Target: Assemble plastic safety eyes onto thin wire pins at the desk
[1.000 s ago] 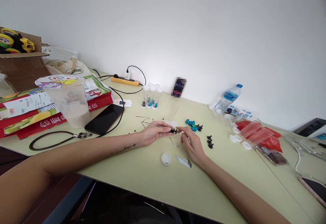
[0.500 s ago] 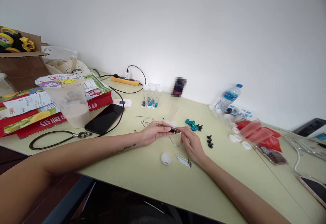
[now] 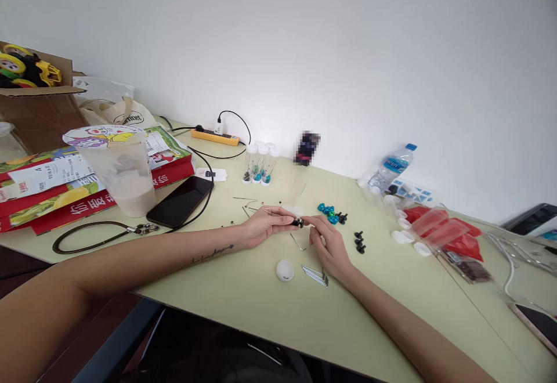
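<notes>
Hardly anything has moved, so this step seems unfinished. Your left hand [image 3: 263, 226] pinches a small black part [image 3: 298, 223]; your right hand [image 3: 331, 248], at its four o'clock, grips something or not, I cannot tell.

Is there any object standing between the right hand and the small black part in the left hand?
Nothing visible stands between them. One fingertip of the right hand is right beside the small black part in the left hand; contact is unclear.

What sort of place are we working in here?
Probably an everyday desk serving as a small-parts workbench: a drink cup and a phone share it with L-shaped metal rods, and the left hand holds a small black part.
</notes>
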Demonstrator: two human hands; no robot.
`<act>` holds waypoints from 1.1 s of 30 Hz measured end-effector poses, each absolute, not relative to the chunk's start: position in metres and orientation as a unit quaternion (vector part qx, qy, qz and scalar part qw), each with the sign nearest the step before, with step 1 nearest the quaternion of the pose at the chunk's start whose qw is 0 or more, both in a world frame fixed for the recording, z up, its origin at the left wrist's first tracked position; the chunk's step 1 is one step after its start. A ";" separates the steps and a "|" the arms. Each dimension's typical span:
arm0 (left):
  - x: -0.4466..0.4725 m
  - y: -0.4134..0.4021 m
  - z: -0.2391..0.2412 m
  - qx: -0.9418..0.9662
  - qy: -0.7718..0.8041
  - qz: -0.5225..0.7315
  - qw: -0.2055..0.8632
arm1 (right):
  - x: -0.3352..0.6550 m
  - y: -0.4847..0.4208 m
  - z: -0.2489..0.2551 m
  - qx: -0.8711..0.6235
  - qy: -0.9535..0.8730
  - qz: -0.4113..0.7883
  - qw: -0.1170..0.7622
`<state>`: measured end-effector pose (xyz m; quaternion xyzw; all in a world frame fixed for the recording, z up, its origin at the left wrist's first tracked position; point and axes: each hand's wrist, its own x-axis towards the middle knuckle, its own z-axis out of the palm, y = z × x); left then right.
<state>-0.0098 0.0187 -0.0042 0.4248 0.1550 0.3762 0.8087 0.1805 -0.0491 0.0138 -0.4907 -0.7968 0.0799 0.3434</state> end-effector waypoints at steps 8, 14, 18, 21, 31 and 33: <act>-0.010 0.018 -0.003 0.421 0.160 0.380 0.808 | 0.181 -0.049 0.013 -0.504 -0.792 0.076 0.338; -0.010 0.019 -0.004 0.417 0.169 0.380 0.808 | 0.182 -0.047 0.012 -0.496 -0.798 0.082 0.333; -0.009 0.020 -0.006 0.417 0.165 0.381 0.809 | 0.181 -0.048 0.013 -0.507 -0.793 0.080 0.330; -0.009 0.021 -0.007 0.418 0.163 0.378 0.810 | 0.181 -0.048 0.013 -0.500 -0.798 0.079 0.328; -0.010 0.020 -0.006 0.424 0.158 0.377 0.808 | 0.181 -0.049 0.014 -0.508 -0.798 0.091 0.312; -0.010 0.020 -0.006 0.425 0.159 0.376 0.808 | 0.181 -0.049 0.014 -0.503 -0.801 0.088 0.311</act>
